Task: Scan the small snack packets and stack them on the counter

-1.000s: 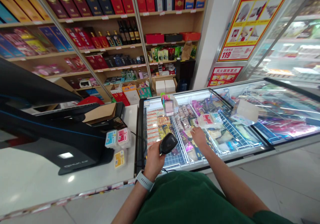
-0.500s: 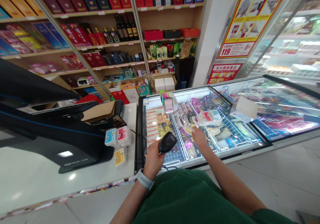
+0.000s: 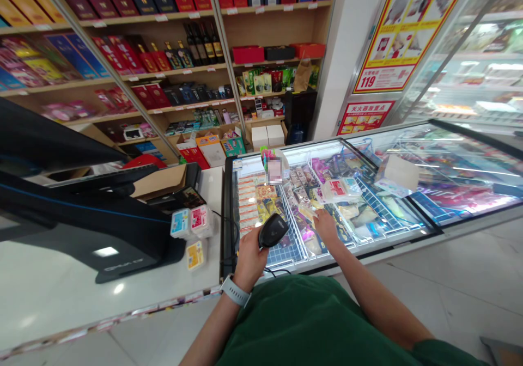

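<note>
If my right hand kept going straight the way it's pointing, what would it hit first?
Past the clear pack it seems to hold, your right hand would probably meet the blurred pale card near the freezer's far edge, but depth is unclear: angled lower, it could touch the freezer top first.

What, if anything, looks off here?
Mildly odd: the white box sits askew and some tubs lie loose, seemingly atop the freezer, not inside. No spill or damage visible.
</note>
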Demonstrator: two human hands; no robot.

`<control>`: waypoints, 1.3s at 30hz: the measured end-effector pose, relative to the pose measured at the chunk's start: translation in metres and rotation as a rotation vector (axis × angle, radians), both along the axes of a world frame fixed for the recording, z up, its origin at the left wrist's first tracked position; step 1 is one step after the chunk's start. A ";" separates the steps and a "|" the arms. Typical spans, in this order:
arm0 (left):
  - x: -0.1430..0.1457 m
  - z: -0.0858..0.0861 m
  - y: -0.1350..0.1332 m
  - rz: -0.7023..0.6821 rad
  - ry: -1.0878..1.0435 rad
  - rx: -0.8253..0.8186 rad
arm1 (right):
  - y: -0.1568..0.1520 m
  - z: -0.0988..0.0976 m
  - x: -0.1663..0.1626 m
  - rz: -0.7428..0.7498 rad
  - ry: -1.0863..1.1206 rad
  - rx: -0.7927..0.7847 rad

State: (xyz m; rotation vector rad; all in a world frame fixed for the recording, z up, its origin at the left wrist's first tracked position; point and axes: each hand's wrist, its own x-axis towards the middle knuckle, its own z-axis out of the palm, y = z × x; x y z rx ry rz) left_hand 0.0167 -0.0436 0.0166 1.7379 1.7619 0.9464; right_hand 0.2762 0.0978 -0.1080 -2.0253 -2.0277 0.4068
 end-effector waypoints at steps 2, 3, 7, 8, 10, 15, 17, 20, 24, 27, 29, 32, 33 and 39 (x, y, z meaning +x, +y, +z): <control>0.000 0.002 0.000 0.007 0.004 0.004 | 0.000 -0.001 0.001 -0.006 0.012 0.002; 0.000 0.002 0.001 0.010 0.005 0.006 | 0.001 -0.002 0.001 -0.008 0.020 0.004; -0.001 0.000 0.004 0.006 -0.003 0.025 | 0.004 -0.007 0.004 -0.026 0.071 0.019; -0.002 -0.001 0.005 0.004 -0.008 0.031 | 0.005 -0.009 0.005 -0.038 0.091 0.022; -0.003 -0.003 0.008 0.001 -0.017 0.037 | 0.007 -0.011 0.006 -0.068 0.135 0.027; -0.006 -0.006 0.014 -0.008 -0.018 0.027 | 0.012 -0.009 0.003 -0.137 0.303 0.048; -0.006 -0.007 0.016 -0.016 -0.019 0.022 | 0.015 -0.006 0.001 -0.164 0.382 0.040; -0.006 -0.009 0.019 -0.010 0.000 0.023 | 0.019 0.000 -0.002 -0.193 0.504 0.016; -0.005 -0.011 0.023 -0.011 0.019 0.030 | 0.025 0.012 -0.006 -0.233 0.727 -0.025; -0.005 -0.011 0.027 -0.017 0.013 0.026 | 0.026 0.023 -0.008 -0.229 0.804 -0.021; -0.005 -0.011 0.030 -0.017 0.012 0.025 | 0.027 0.030 -0.010 -0.214 0.801 -0.005; -0.005 -0.011 0.033 -0.014 0.015 0.019 | 0.029 0.037 -0.013 -0.214 0.838 0.001; -0.006 -0.011 0.034 -0.015 0.015 0.015 | 0.030 0.038 -0.014 -0.221 0.860 -0.002; -0.006 -0.009 0.040 -0.024 0.014 0.010 | 0.040 0.035 -0.016 -0.239 0.921 0.002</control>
